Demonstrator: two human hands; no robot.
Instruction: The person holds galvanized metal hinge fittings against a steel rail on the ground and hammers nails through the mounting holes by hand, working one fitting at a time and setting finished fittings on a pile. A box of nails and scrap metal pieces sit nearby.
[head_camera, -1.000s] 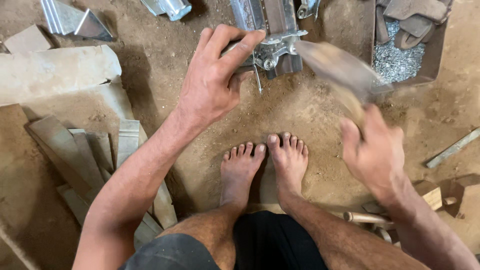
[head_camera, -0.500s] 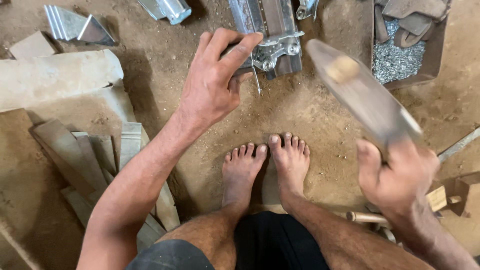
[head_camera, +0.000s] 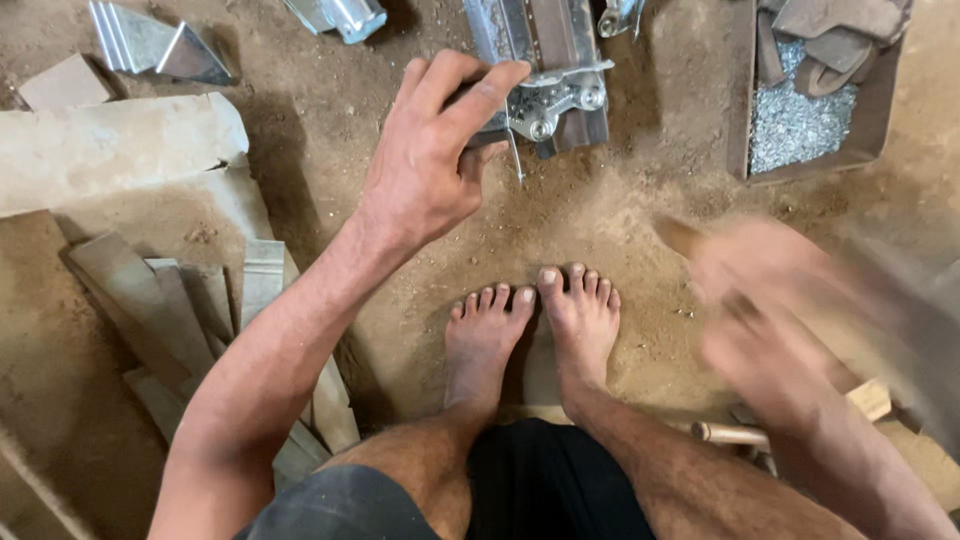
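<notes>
Left hand (head_camera: 430, 160): fingers closed on the near end of the metal bracket (head_camera: 545, 75), which lies on the dirt floor (head_camera: 620, 190) ahead of the feet (head_camera: 530, 330).
Right hand (head_camera: 770, 320): motion-blurred; grip impossible to tell.
Box (head_camera: 742, 110): brown, top right, holding silvery bits.

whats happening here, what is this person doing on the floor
A person squats barefoot on a dirt floor. Their left hand pinches a small dark piece against a shiny metal bracket assembly. Their right hand is a motion blur gripping a blurred tool, too smeared to identify. A tray of small metal bits sits nearby, with wooden scraps on the left.
</notes>
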